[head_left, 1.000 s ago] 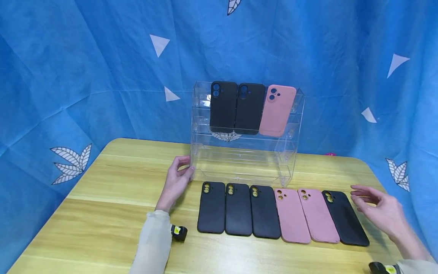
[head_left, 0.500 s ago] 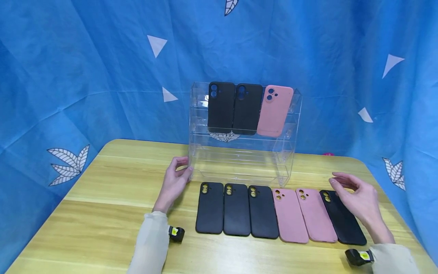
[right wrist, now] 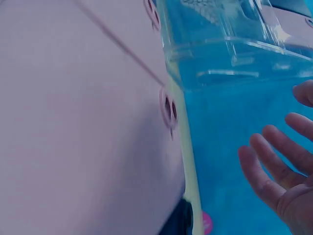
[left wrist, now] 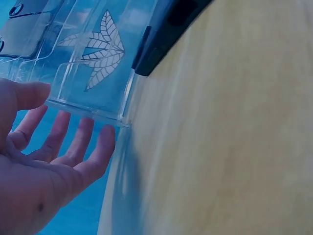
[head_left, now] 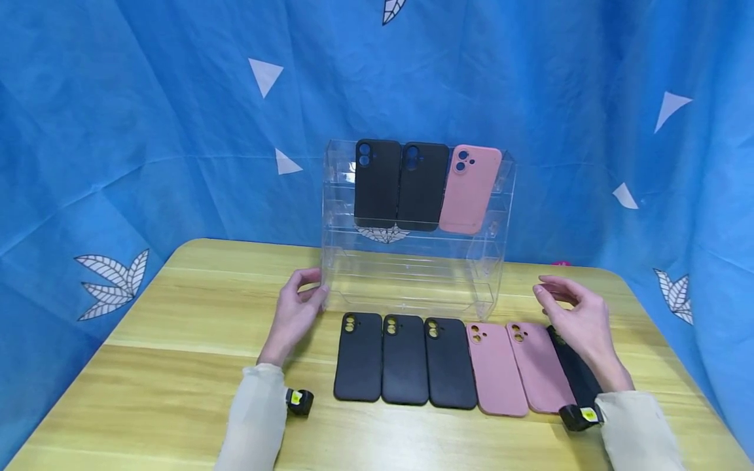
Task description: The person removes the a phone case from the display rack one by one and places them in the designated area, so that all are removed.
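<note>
A clear acrylic tiered rack (head_left: 406, 304) stands at the back of the table. In its upper tier lean two black phone cases (head_left: 377, 186) and one pink phone case (head_left: 470, 190). My left hand (head_left: 292, 317) rests at the rack's lower left side; in the left wrist view, its spread fingertips (left wrist: 105, 139) touch the side edge. My right hand (head_left: 580, 320) hovers above the rightmost black phone case (head_left: 574, 366), partly covering it. Holding nothing, its fingers are relaxed and apart from the rack's right side (right wrist: 220, 63).
In front of the rack lies a row of several phone cases: black ones (head_left: 405, 360) on the left, pink ones (head_left: 497, 369) to their right. A blue patterned curtain (head_left: 177, 131) hangs behind the wooden table (head_left: 177, 340).
My right hand has moved left and away from me, from beside the rightmost black phone case to above it. My left hand stays at the rack. The head view has shifted slightly.
</note>
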Demonstrator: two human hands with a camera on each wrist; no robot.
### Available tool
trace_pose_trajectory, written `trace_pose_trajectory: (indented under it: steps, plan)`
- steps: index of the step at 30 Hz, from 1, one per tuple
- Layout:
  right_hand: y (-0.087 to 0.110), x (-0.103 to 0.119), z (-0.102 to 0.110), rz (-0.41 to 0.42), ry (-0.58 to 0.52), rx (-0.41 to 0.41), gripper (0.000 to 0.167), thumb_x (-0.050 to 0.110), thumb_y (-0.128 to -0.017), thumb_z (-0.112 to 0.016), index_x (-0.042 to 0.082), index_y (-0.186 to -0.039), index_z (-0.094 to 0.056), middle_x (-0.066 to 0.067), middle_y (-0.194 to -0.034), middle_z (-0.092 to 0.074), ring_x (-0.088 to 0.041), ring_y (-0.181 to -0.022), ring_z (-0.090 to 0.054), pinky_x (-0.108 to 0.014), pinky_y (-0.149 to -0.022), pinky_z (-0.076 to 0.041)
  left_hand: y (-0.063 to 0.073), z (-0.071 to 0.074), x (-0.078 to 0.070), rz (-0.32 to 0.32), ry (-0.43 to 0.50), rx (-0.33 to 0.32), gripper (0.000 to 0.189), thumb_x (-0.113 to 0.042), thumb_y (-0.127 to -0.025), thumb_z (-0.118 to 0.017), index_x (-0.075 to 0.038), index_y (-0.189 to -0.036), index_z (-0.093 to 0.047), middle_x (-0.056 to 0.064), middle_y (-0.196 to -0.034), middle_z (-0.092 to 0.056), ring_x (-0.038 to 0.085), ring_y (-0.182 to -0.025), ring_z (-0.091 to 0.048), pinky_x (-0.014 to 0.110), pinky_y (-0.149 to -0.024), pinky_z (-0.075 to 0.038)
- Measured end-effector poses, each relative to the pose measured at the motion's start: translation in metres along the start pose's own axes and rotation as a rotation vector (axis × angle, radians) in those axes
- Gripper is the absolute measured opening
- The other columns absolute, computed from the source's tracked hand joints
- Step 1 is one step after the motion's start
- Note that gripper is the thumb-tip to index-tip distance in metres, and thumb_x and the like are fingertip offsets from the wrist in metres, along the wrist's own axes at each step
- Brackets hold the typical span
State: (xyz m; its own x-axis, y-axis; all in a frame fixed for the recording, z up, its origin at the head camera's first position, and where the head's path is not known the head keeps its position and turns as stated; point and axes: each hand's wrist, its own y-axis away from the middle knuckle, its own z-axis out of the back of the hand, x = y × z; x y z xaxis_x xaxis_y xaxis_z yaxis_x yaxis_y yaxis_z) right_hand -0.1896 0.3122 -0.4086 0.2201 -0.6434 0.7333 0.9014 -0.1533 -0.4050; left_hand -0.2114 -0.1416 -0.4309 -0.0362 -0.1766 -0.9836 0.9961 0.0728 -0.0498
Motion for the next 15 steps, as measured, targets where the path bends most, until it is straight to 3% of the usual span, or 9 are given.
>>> trace_pose_trajectory:
  steps: [4, 9, 11, 15]
  plan:
    - [-0.005, 0.008, -0.009, 0.003, -0.037, -0.004, 0.034, 0.024, -0.098, -0.069, 0.002, -0.125, -0.070, 0.037, -0.091, -0.062, 0.018, -0.083, -0.062, -0.006, -0.068, -0.056, -0.001, 0.002, -0.006, -0.009, -0.010, -0.009, 0.037, -0.011, -0.101, -0.059, -0.004, -0.137, -0.053, 0.015, -0.140, -0.054, 0.036, -0.130, -0.059, 0.045, -0.101, -0.059]
    - [-0.012, 0.017, -0.019, 0.013, -0.063, -0.004, 0.035, 0.026, -0.099, -0.067, 0.003, -0.126, -0.069, 0.034, -0.094, -0.062, 0.016, -0.085, -0.063, -0.009, -0.067, -0.058, -0.003, 0.004, -0.018, -0.063, -0.005, -0.034, 0.034, -0.010, -0.102, -0.059, -0.003, -0.135, -0.056, 0.015, -0.137, -0.055, 0.033, -0.128, -0.060, 0.023, -0.092, -0.058]
    - [-0.015, 0.021, -0.023, 0.017, -0.068, -0.005, 0.036, 0.027, -0.100, -0.067, 0.003, -0.126, -0.069, 0.032, -0.096, -0.063, 0.015, -0.086, -0.063, -0.010, -0.068, -0.058, -0.004, 0.006, -0.024, -0.104, -0.012, -0.049, 0.033, -0.009, -0.102, -0.059, -0.003, -0.134, -0.057, 0.015, -0.136, -0.056, 0.033, -0.128, -0.060, 0.024, -0.097, -0.056]
    - [-0.021, 0.028, -0.030, 0.020, -0.097, -0.010, 0.035, 0.027, -0.100, -0.067, 0.005, -0.127, -0.069, 0.029, -0.098, -0.063, 0.013, -0.086, -0.064, -0.010, -0.068, -0.058, -0.009, 0.007, -0.036, -0.162, -0.039, -0.083, 0.030, -0.012, -0.102, -0.061, -0.004, -0.131, -0.060, 0.016, -0.133, -0.059, 0.034, -0.127, -0.060, 0.041, -0.109, -0.051]
